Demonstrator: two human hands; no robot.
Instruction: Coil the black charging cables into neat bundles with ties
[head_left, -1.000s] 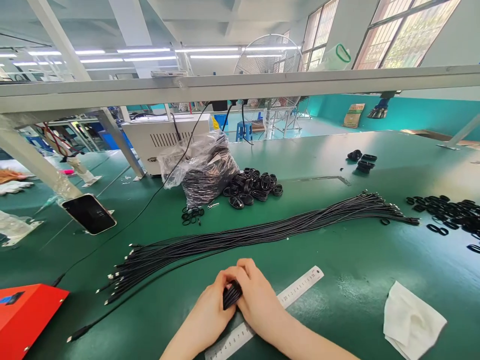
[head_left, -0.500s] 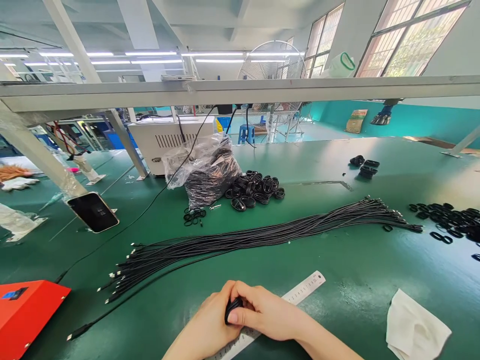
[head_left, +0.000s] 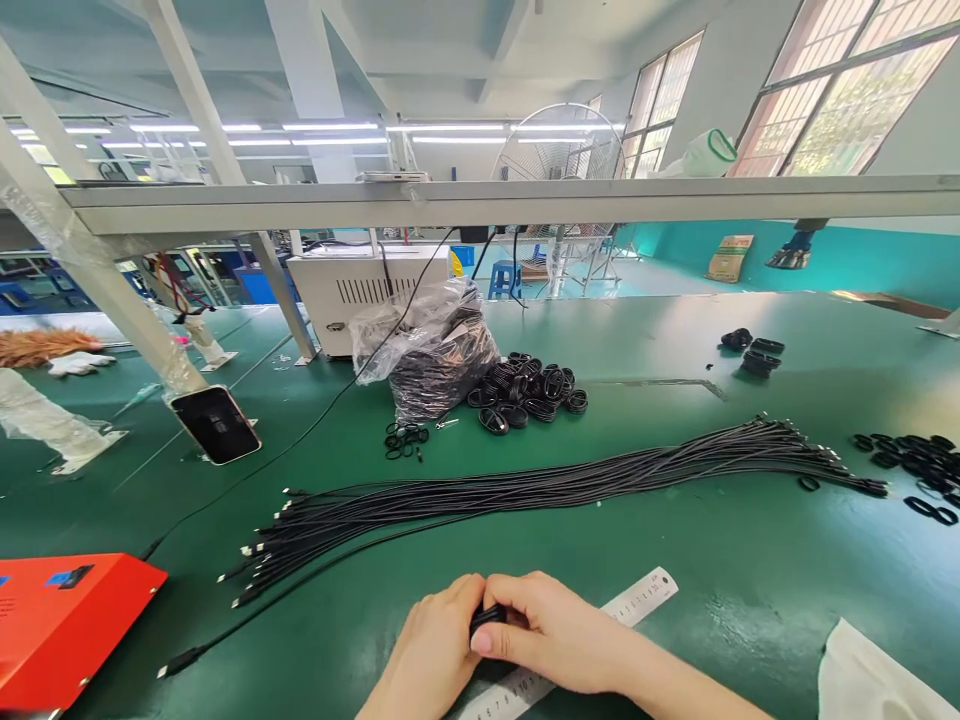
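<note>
Both my hands meet at the bottom middle of the view, closed around a small black coiled cable (head_left: 489,622). My left hand (head_left: 439,640) wraps the coil from the left, its fingertips hidden behind it. From the right, my right hand (head_left: 559,632) grips the same coil, thumb pressed on its near side. Much of the coil is covered by my fingers. Beneath the hands a steel ruler (head_left: 637,603) lies slantwise on the green table. Beyond them stretches a long bundle of straight black cables (head_left: 525,490), with light-coloured connectors at both ends.
Coiled cables (head_left: 529,390) are heaped beside a plastic bag (head_left: 431,365). Black rings (head_left: 919,460) lie at right, a white cloth (head_left: 870,675) at the lower right. A red machine (head_left: 82,620) stands at left, a phone (head_left: 216,425) behind it. A metal beam (head_left: 525,205) crosses above the table.
The view has shifted, so the table's things appear further right. My hands stay together on the coiled cable, which shows a little less between my fingers.
</note>
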